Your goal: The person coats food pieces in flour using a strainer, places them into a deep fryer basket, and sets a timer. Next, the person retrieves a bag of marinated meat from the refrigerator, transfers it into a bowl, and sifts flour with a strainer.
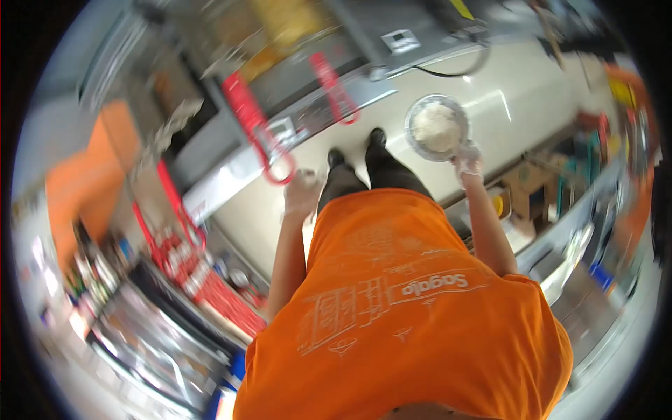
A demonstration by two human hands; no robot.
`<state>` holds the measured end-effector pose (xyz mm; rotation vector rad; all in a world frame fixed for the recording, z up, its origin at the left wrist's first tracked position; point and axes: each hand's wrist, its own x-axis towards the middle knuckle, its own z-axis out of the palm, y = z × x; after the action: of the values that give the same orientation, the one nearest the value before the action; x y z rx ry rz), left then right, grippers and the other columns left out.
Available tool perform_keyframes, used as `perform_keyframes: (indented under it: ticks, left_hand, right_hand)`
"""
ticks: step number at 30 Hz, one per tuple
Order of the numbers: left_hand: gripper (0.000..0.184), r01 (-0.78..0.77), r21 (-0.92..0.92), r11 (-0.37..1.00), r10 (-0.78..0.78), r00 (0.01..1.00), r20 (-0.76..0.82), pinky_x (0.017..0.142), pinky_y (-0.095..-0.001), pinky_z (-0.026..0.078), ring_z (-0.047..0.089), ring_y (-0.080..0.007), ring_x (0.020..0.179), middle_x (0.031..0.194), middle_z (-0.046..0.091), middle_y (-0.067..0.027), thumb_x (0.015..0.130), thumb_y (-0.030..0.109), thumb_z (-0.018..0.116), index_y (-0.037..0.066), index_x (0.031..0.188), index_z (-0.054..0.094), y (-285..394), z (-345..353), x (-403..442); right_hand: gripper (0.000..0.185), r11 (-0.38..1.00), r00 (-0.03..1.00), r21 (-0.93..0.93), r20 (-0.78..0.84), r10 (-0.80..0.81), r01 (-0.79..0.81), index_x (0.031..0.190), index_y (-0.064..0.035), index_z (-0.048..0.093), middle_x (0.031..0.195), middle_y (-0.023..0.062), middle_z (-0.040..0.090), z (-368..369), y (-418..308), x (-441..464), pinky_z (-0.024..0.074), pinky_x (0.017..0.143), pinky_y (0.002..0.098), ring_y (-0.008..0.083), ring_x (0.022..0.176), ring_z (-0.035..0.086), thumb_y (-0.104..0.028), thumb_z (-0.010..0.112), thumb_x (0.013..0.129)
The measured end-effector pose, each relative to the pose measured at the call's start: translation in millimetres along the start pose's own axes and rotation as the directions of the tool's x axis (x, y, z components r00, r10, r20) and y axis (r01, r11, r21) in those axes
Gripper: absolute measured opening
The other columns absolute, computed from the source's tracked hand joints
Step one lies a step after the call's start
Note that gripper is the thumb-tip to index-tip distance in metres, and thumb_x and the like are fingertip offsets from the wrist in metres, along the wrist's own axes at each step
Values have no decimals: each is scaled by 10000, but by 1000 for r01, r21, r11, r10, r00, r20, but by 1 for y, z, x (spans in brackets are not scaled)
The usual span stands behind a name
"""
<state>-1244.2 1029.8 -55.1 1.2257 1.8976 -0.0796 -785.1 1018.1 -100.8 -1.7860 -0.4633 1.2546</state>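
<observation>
My right hand, in a clear glove, grips the rim of a round metal bowl. A pale, flour-like heap fills much of the bowl, which is held out over the floor. On the other side, my gloved left hand hangs beside my thigh. Its fingers are smeared by motion, and nothing can be made out in it. Close by that hand is the looped end of a red handle, apart from it as far as I can see.
Metal counter equipment with more red handles runs along the left and top. Yellow food lies behind them. At right, a low shelf holds a cardboard box. The pale floor runs between. Red items sit lower left.
</observation>
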Motion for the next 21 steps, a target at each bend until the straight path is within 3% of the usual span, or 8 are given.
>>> perform_keyframes:
  ticks: [4, 8, 10, 13, 16, 18, 20, 21]
  left_hand:
    - [474, -524, 70, 849, 526, 851, -12, 664, -481, 481, 625, -334, 641, 697, 672, -174, 892, 481, 700, 22, 773, 692, 39, 67, 4]
    - [428, -615, -64, 786, 606, 747, 274, 614, -392, 475, 608, -202, 633, 656, 622, -63, 930, 431, 704, 22, 813, 662, 91, 113, -37]
    - [233, -527, -30, 849, 466, 722, 512, 726, -340, 517, 656, -185, 812, 894, 690, -80, 932, 193, 683, 29, 1092, 641, 113, 144, -79]
    - [233, -845, -151, 513, 793, 398, 462, 720, -332, 522, 643, -166, 793, 902, 679, -76, 950, 169, 640, 39, 1141, 621, 90, 235, -116]
    - [254, -879, -121, 462, 683, 265, 680, 712, -338, 530, 636, -152, 781, 913, 666, -85, 964, 163, 624, 31, 1179, 592, 95, 293, -235]
    - [293, -944, -179, 276, 714, 77, 696, 693, -336, 542, 638, -157, 781, 927, 658, -88, 958, 159, 629, 22, 1209, 562, 48, 394, -237]
    - [350, -913, -238, 331, 583, -1, 813, 646, -316, 542, 641, -155, 803, 942, 655, -88, 963, 164, 629, 19, 1263, 522, 30, 451, -328]
    - [359, -904, -274, 328, 542, -58, 839, 635, -312, 542, 641, -153, 800, 943, 654, -88, 963, 167, 631, 23, 1271, 516, 17, 484, -367]
  right_hand:
    - [190, 962, 947, -255, -321, 13, -100, 1005, -42, 643, 817, 79, 642, -37, 27, -95, 486, 568, 317, 155, 679, 599, -210, 658, 917]
    - [267, 984, 848, 179, -521, 93, 2, 845, 16, 644, 687, 122, 653, -70, 112, -208, 497, 525, 376, 171, 612, 653, -240, 669, 914]
    - [232, 982, 721, -83, -689, 65, -167, 821, -2, 640, 666, 117, 646, -78, 119, -274, 479, 490, 385, 179, 553, 616, -213, 672, 913]
    - [115, 833, 715, 507, -665, 215, 221, 888, -70, 653, 703, 73, 617, -97, 183, -372, 479, 528, 395, 241, 584, 576, -182, 675, 897]
    - [139, 763, 479, 605, -751, 454, 226, 919, -49, 642, 717, 123, 616, -124, 249, -462, 489, 483, 421, 258, 614, 629, -126, 687, 813]
    - [186, 917, 408, 399, -833, 374, -26, 869, 2, 636, 760, 225, 656, -147, 349, -502, 508, 541, 440, 300, 625, 633, -150, 721, 804]
    - [198, 973, 268, 130, -947, 179, -191, 869, 4, 658, 760, 217, 663, -179, 408, -568, 509, 609, 454, 346, 685, 658, -188, 704, 848]
    - [128, 944, 253, 328, -911, 325, -35, 906, -9, 649, 717, 150, 613, -196, 416, -602, 475, 517, 403, 260, 596, 598, -127, 666, 859]
